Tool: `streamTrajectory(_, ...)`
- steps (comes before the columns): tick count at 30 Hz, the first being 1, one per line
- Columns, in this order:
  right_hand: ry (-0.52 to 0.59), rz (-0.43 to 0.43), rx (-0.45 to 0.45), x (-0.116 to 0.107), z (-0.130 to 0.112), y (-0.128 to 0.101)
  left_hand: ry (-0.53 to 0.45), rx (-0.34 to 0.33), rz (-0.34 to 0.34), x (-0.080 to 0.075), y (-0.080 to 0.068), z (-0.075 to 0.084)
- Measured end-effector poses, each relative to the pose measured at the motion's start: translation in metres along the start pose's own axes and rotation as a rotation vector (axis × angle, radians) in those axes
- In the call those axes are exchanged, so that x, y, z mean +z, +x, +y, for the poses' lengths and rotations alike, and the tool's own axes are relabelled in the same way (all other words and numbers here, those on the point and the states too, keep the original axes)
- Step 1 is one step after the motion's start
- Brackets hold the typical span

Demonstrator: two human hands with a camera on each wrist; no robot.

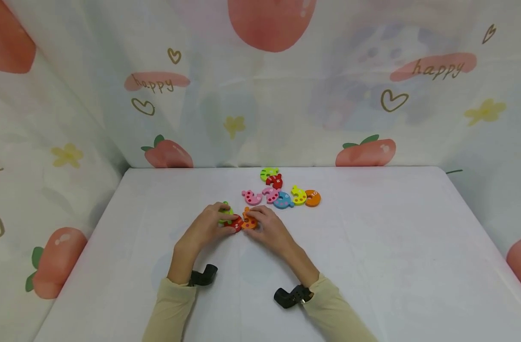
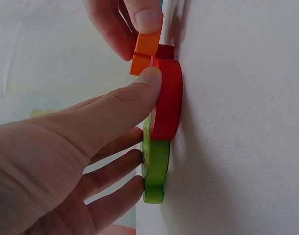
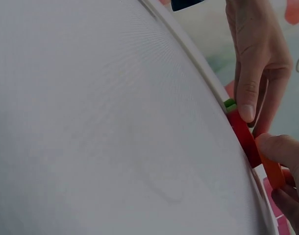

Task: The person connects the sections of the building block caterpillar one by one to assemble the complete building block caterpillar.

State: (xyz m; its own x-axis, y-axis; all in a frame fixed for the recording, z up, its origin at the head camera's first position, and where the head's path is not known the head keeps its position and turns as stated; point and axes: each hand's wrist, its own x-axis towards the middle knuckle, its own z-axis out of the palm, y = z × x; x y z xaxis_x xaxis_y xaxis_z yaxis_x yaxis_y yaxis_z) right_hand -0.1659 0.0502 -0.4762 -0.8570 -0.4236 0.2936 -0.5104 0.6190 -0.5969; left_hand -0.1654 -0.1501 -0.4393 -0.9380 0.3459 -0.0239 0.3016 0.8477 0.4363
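Hands mid-table, joining puzzle pieces | left hand [image 1: 207, 223] presses green piece [image 2: 156, 169] and red piece [image 2: 167, 100] flat to steady them | right hand [image 1: 269, 228] pinches orange piece [image 2: 145, 53], butting it against red | spare pieces [image 1: 286, 192] clustered just behind on table [image 1: 393, 266]

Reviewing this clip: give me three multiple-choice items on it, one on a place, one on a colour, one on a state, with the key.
1. Where do the loose puzzle pieces lie?
A. beyond the hands
B. at the near table edge
C. on the sleeves

2. What colour is the piece between the green piece and the orange piece?
A. blue
B. red
C. yellow

3. What is the right hand doing?
A. resting flat, away from all pieces
B. raised in the air
C. pinching the orange piece

Key: 1 A, the head view shows them farther up the table. 2 B, the red piece sits between them. 3 C, fingertips grip it while the left hand touches the red one.
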Motion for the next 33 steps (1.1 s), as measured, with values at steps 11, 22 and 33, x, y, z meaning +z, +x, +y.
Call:
streamTrajectory(11,0.01,-0.029,0.019,0.002,-0.002,-0.001,0.001,-0.031,-0.016,0.0,0.002,0.001)
streamTrajectory(22,-0.017,-0.073,0.046,0.004,-0.002,0.002,0.002,-0.045,-0.029,0.0,0.001,0.001)
streamTrajectory(33,0.139,-0.224,0.224,-0.018,0.008,0.002,0.01,-0.057,-0.048,-0.001,0.001,0.003)
